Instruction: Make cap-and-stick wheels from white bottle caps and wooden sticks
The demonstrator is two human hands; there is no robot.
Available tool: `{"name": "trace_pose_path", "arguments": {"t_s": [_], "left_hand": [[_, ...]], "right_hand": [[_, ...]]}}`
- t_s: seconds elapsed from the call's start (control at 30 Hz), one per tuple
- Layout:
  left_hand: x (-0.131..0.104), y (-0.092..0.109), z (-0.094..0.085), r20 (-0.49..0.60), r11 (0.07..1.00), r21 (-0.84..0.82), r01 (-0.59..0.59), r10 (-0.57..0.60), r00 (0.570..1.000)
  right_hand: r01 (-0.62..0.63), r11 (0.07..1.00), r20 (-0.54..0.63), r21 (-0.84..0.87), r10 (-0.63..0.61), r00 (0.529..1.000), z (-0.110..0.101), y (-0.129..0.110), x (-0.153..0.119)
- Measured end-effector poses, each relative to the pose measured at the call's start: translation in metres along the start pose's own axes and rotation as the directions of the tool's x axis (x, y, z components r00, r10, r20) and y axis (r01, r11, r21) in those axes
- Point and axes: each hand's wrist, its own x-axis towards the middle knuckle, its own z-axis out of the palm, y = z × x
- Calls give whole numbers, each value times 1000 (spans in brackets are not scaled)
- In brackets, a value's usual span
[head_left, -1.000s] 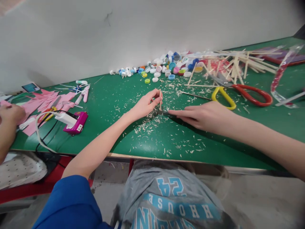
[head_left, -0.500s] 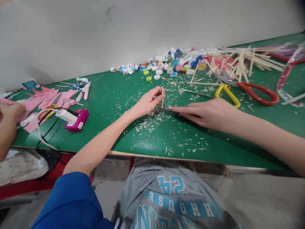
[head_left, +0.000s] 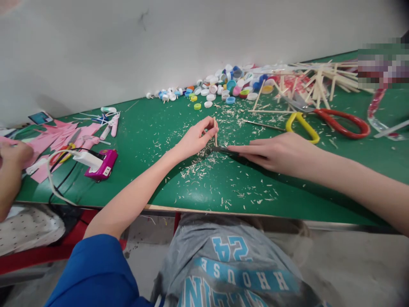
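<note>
We pinched one stick (head_left: 216,140) nearly upright in our left hand (head_left: 195,137) — its lower end below the grip. Our right hand (head_left: 277,151) grasped one dark tool (head_left: 221,149) beside the stick — one magenta adapter (head_left: 104,167) lay well left.

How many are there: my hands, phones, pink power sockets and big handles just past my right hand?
Your hands: 2 (left hand, right hand)
Phone: 1
Pink power socket: 1
Big handles: 2 (red handle, yellow handle)
Total: 6
</note>
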Motion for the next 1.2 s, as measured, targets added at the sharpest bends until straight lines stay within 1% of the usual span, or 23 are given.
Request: {"name": "trace_pose_path", "arguments": {"t_s": [0.1, 0.23, 0.37, 0.47, 0.6, 0.73, 0.83, 0.97, 1.03, 1.2], "left_hand": [[0, 1, 0, -2, 1000, 20, 6, -6, 1000], [0, 3, -1, 0, 999, 51, 7, -7, 1000], [-1, 6, -1, 1, 996, 83, 15, -15, 1000], [-1, 6, -1, 0, 997, 77, 10, -10, 1000], [-2, 5, -1, -9, 996, 88, -2, 3, 1000], [-2, 5, -1, -25, 995, 104, -2, 4, 1000], [-2, 5, -1, -26, 994, 107, -12, 15, 1000], [-2, 4, 0, -36, 993, 113, -19, 23, 999], [-1, 3, 0, -42, 993, 115, -23, 28, 999], [-1, 0, 0, -60, 994, 107, -15, 21, 998]], "right_hand": [[-40, 999, -27, -31, 39, 999, 1, 0, 1], [-2, 1000, -5, -29, 2, 1000, 1, -1, 1], [-46, 997, -41, -56, 43, 998, 1, -1, 0], [-3, 1000, 18, 7, 3, 1000, 0, -1, 0], [-66, 998, 6, -23, 66, 998, -2, -3, 1], [-31, 999, 81, 12, 30, 996, -1, -4, 2], [-48, 999, 45, -1, 48, 998, 1, -3, 2], [-20, 1000, 33, -16, 21, 999, 3, -3, 1], [-47, 998, -4, -44, 46, 999, 3, -4, 1], [-50, 999, 28, -18, 51, 998, -1, -4, 1]]}}
